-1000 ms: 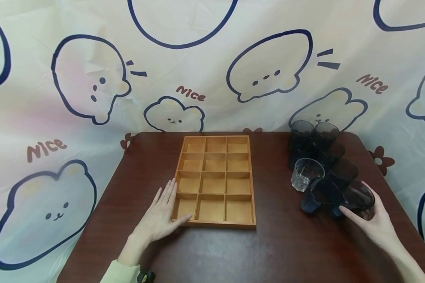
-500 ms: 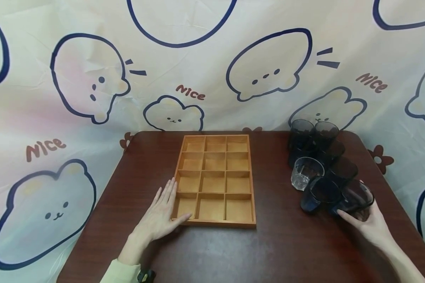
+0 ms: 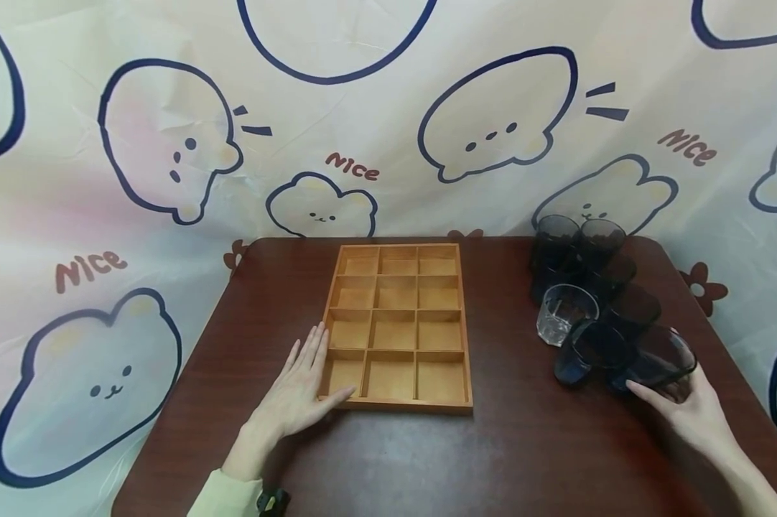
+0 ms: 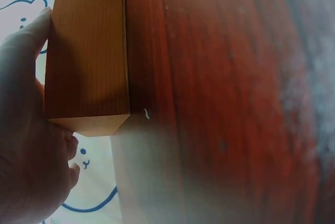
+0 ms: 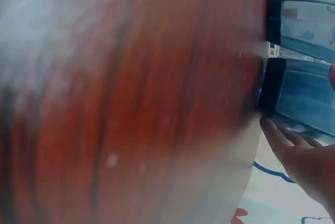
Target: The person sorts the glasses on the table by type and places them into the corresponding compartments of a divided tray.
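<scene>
My left hand rests with straight fingers along the left side of a wooden tray, thumb over its near left corner. In the left wrist view, the tray's front wall stands beside that hand. At the right, my right hand holds a dark tinted drinking glass, thumb on its near left side and fingers round its right side. This glass leans to the right. In the right wrist view, the fingers lie along the held glass, next to another dark glass.
The tray is divided into several compartments. One clear glass stands among several dark glasses, grouped at the right of the brown table. A printed cloth hangs behind and around the table.
The dark glass in my right hand has tipped further to the right, its mouth turning outward. My left hand and the tray keep their places; the head view has shifted slightly.
</scene>
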Tool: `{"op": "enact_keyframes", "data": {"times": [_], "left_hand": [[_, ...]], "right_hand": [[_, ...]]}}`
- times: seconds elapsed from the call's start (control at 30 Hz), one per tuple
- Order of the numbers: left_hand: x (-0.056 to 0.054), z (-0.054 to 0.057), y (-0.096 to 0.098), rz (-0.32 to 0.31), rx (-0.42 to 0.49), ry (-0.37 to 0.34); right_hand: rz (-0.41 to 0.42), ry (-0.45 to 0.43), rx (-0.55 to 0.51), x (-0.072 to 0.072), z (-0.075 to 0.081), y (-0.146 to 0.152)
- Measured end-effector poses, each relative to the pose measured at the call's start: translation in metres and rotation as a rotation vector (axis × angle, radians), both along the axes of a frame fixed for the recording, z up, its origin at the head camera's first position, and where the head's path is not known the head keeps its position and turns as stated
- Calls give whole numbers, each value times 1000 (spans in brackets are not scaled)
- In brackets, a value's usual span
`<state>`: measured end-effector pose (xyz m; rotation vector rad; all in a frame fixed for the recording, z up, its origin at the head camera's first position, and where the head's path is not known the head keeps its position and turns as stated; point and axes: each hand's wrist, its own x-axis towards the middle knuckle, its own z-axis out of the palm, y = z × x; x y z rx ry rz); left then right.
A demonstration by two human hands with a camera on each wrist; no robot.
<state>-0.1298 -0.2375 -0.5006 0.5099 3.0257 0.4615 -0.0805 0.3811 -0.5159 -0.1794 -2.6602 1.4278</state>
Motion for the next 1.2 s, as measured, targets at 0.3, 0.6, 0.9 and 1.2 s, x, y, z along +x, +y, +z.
{"op": "enact_keyframes", "data": {"times": [0.3,0.6,0.9,1.2], "left_hand": [[-1,3,1,-19,0,11],[-1,3,2,-10,1,9],[3,1,2,-3,16,6],[2,3,4,-2,12,12]], "right_hand": [[-87,26,-51,8,7,2],[-228,160,37,9,36,-7],[-292,278,99,-1,75,-8],[-309,399,-16,-24,95,-24]]}}
